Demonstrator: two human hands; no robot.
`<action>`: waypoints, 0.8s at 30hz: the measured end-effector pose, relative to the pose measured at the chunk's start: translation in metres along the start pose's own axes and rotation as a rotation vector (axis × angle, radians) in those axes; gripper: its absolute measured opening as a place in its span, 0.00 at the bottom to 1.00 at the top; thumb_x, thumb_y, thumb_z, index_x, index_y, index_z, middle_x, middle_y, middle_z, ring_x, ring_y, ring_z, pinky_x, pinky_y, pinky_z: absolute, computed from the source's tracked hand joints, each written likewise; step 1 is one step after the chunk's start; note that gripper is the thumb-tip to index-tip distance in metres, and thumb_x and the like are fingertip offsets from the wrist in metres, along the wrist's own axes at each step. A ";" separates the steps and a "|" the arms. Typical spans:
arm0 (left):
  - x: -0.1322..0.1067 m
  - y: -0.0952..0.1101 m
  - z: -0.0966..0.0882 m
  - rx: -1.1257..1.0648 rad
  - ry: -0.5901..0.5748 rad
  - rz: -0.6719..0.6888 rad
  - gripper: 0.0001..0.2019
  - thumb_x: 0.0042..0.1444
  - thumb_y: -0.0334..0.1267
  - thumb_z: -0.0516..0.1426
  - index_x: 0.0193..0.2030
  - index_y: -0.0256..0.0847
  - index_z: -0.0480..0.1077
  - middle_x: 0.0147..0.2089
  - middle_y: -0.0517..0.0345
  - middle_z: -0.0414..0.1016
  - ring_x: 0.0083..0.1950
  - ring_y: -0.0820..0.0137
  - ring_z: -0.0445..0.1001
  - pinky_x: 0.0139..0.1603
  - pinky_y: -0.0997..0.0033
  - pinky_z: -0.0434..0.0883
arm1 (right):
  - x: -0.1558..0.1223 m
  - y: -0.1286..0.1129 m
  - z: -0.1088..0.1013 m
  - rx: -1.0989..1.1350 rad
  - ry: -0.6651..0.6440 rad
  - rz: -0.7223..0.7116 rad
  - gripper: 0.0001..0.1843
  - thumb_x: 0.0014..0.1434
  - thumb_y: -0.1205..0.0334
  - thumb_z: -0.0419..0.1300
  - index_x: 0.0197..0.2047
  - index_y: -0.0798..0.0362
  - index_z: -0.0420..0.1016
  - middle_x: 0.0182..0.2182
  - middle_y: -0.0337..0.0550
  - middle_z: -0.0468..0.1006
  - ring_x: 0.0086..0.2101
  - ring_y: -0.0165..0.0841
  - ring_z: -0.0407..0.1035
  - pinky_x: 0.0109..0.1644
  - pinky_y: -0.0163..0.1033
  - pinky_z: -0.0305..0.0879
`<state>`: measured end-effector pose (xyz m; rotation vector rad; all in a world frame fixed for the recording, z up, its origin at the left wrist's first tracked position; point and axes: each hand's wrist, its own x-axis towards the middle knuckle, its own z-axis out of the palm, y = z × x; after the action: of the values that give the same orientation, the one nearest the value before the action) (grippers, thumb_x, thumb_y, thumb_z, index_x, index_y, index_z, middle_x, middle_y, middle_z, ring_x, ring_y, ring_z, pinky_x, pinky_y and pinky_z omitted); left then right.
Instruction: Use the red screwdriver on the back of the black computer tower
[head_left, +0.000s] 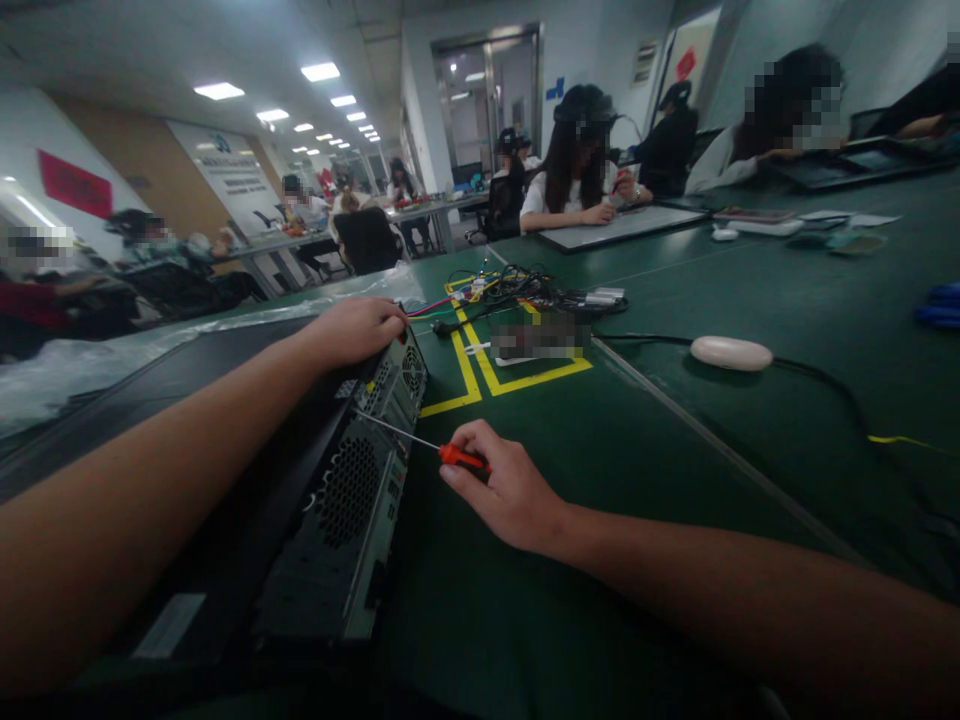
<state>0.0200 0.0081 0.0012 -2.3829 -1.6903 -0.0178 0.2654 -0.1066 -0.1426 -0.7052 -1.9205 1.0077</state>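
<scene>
A black desktop computer case [247, 420] lies on its side, its metal back panel with round vents and ports facing right. My left hand [358, 328] rests on the far rear corner, its fingers curled over the edge and gripping it. In my right hand [510, 485] is a screwdriver [461, 457] with a red handle, held between thumb and fingers. Its thin shaft points left, and the tip meets the back panel near the upper edge. Whether the tip sits in a screw is too small to tell.
The case lies on a green table [675, 460] with yellow tape marks [536, 378]. Beyond it are tangled cables [517, 288], a blurred dark object [536, 340] and a white oval piece [731, 353] on a black cord. Clear plastic wrap [60, 375] lies left. Several people sit farther back.
</scene>
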 end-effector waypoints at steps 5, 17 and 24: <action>0.000 0.000 0.000 -0.005 0.000 -0.020 0.29 0.64 0.46 0.41 0.52 0.41 0.82 0.60 0.49 0.82 0.59 0.55 0.79 0.65 0.59 0.72 | 0.001 -0.001 0.000 -0.002 0.000 0.001 0.07 0.69 0.59 0.62 0.46 0.49 0.68 0.36 0.38 0.76 0.35 0.35 0.72 0.44 0.42 0.66; -0.002 0.004 -0.004 -0.005 -0.012 -0.028 0.29 0.64 0.46 0.41 0.52 0.42 0.82 0.60 0.50 0.82 0.59 0.56 0.79 0.65 0.60 0.71 | 0.000 -0.003 -0.001 -0.013 -0.006 0.012 0.07 0.70 0.58 0.62 0.46 0.49 0.68 0.37 0.39 0.77 0.36 0.35 0.72 0.44 0.43 0.67; -0.002 0.004 -0.003 0.001 -0.022 -0.023 0.30 0.64 0.46 0.40 0.53 0.40 0.82 0.61 0.49 0.81 0.60 0.56 0.79 0.65 0.61 0.71 | 0.001 -0.001 0.000 -0.006 -0.003 0.016 0.07 0.69 0.57 0.62 0.46 0.49 0.69 0.35 0.38 0.76 0.35 0.35 0.71 0.42 0.42 0.65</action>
<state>0.0231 0.0049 0.0035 -2.3712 -1.7266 0.0053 0.2648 -0.1065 -0.1418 -0.7239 -1.9246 1.0135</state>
